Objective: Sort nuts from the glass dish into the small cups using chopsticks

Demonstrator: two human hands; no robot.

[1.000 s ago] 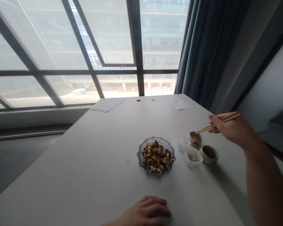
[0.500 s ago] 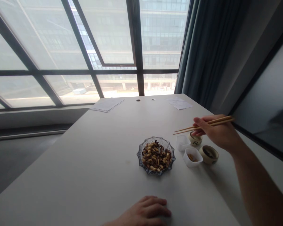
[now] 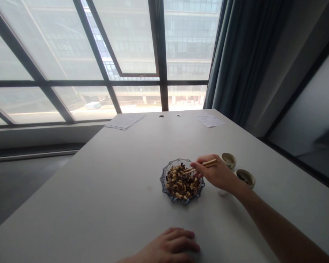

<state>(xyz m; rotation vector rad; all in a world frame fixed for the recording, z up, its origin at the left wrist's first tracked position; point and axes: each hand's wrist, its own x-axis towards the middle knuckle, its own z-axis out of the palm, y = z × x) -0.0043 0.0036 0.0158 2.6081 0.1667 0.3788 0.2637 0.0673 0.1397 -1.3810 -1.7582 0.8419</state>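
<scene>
Wooden chopsticks (image 3: 190, 169) pinched in R hand (image 3: 216, 173), tips angled down over L side of R hand, into top of peanuts and striped sunflower seeds (image 3: 179, 184); contact w/ any one piece, or piece held btwn tips: cannot tell. Mix heaped in scalloped, blue-tinted glass dish (image 3: 163, 181), dish flat on white table (image 3: 71, 197), directly below R fingertips, well ahead of L hand. R hand: clenched on sticks, thumb and fingers closed round them, knuckles up, wrist raised, no contact w/ dish visible. R forearm (image 3: 276, 223) running in from lower R corner. L hand (image 3: 172, 244): released, palm down on table, fingers lightly curled, nothing held, partly cut off by lower frame edge. Just beyond R hand: small ceramic cup (image 3: 229, 160), upright, light glaze, dark mark on side. Just R of R wrist: second ceramic cup (image 3: 245, 178), upright, dark contents, details too small to tell. White object edge (image 3: 223, 192) just under R hand, mostly hidden, kind unclear. Well ahead of both hands, at far table end: loose paper sheets (image 3: 124, 121) L of centre, further sheet (image 3: 210, 122) on R. Beyond these: large framed window (image 3: 134, 44), dark teal curtain (image 3: 235, 54) to R.
</scene>
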